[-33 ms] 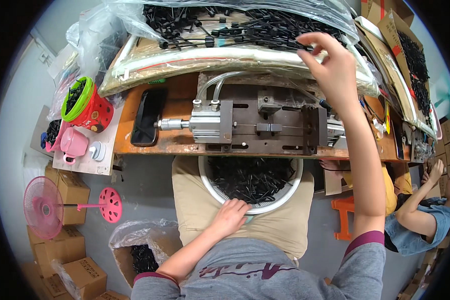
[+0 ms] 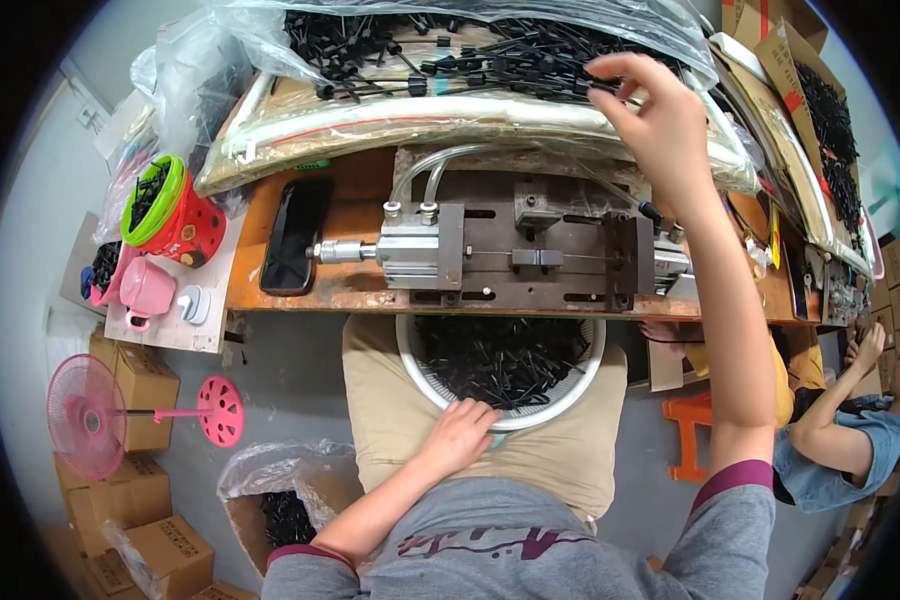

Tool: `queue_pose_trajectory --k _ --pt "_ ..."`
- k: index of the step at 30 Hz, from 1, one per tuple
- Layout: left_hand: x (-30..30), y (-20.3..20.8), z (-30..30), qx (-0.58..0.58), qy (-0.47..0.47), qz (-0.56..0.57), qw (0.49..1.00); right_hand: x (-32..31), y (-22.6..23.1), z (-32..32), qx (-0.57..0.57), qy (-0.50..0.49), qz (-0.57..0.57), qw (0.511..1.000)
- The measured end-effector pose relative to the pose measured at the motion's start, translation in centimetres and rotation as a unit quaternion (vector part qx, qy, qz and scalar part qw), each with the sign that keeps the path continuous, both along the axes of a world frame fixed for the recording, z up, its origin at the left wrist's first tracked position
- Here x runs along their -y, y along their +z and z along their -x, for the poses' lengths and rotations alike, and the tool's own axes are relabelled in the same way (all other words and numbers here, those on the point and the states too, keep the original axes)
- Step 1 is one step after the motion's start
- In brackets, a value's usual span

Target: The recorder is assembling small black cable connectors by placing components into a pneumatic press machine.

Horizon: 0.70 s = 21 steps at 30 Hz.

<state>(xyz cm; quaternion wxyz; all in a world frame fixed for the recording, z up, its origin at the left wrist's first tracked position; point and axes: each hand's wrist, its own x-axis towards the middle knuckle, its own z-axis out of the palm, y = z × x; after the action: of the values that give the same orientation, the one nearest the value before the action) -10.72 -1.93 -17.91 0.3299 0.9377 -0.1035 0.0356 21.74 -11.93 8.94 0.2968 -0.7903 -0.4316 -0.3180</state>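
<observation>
My right hand (image 2: 660, 125) is raised over the near edge of a heap of black plastic parts with thin stems (image 2: 510, 65). Its thumb and index finger are apart, and nothing shows clearly between them. On my lap stands a round white plastic basket (image 2: 576, 392) full of small black pieces (image 2: 500, 358). My left hand (image 2: 460, 432) is closed over the basket's near rim, its fingertips at the pieces. Between the heap and the basket, a metal fixture (image 2: 540, 262) with a silver air cylinder (image 2: 410, 255) is mounted on the bench.
A black phone (image 2: 295, 235) lies left of the fixture on the wooden bench (image 2: 355, 200). Farther left are a red and green bucket (image 2: 185, 220) and a pink cup (image 2: 148, 290). A pink fan (image 2: 90, 420) stands by cartons (image 2: 135, 490). Another person (image 2: 835, 440) sits at right.
My right hand has shifted slightly up and to the left over the heap. My left hand stays on the basket rim.
</observation>
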Motion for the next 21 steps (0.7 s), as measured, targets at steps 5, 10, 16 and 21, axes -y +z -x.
queue_pose_trajectory --k 5,10,16,21 --pt "-0.3 0.4 -0.5 0.022 -0.019 0.013 0.999 -3.7 1.8 -3.3 0.007 0.009 0.140 0.990" --pt "-0.2 0.3 -1.2 0.061 -0.031 0.032 0.997 -6.1 1.9 -5.1 -0.090 -0.001 0.217 0.972" --pt "-0.2 0.5 -1.5 0.085 -0.025 0.051 0.995 -5.4 2.2 -5.5 -0.091 0.040 0.209 0.973" --pt "-0.1 0.6 -1.7 0.094 -0.031 0.062 0.993 -4.2 3.5 -6.5 -0.249 0.036 0.138 0.958"
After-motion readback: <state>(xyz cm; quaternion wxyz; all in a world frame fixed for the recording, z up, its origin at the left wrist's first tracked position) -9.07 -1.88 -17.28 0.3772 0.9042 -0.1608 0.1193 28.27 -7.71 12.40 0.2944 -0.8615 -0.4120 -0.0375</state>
